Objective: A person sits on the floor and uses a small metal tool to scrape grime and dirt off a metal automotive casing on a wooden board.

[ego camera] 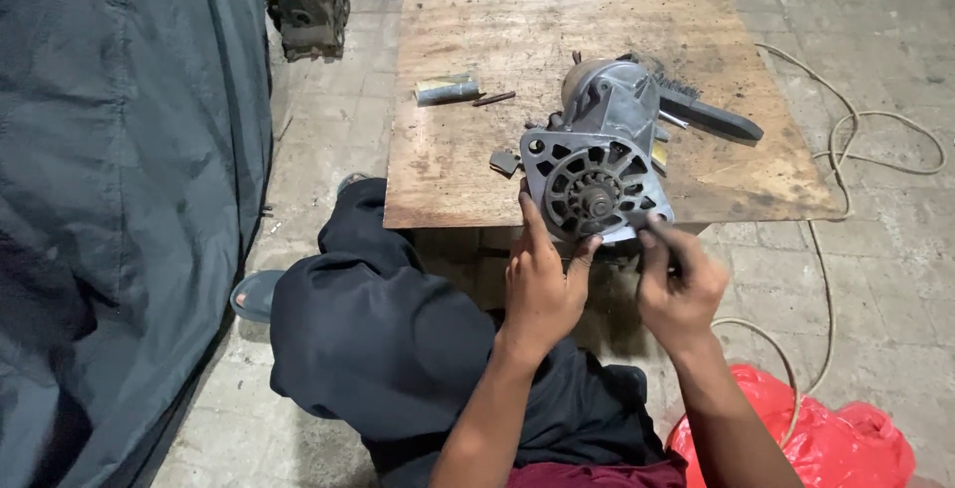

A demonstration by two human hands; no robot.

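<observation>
A grey metal alternator (597, 150) lies on its side at the near edge of a plywood board (477, 150), its vented end plate facing me. My left hand (542, 284) rests against the lower left of that end plate, thumb up along its rim. My right hand (678, 284) pinches a small dark tool whose tip touches the plate's lower right edge; I cannot tell what kind of tool it is.
A black-handled wire brush (711, 115) lies behind the alternator. A small metal cylinder (446, 89) and a rusty pin (493, 99) sit further left on the board. A red plastic bag (806, 438), a rope (846, 150), a dark tarp (119, 199) and an engine part (306, 5) surround me.
</observation>
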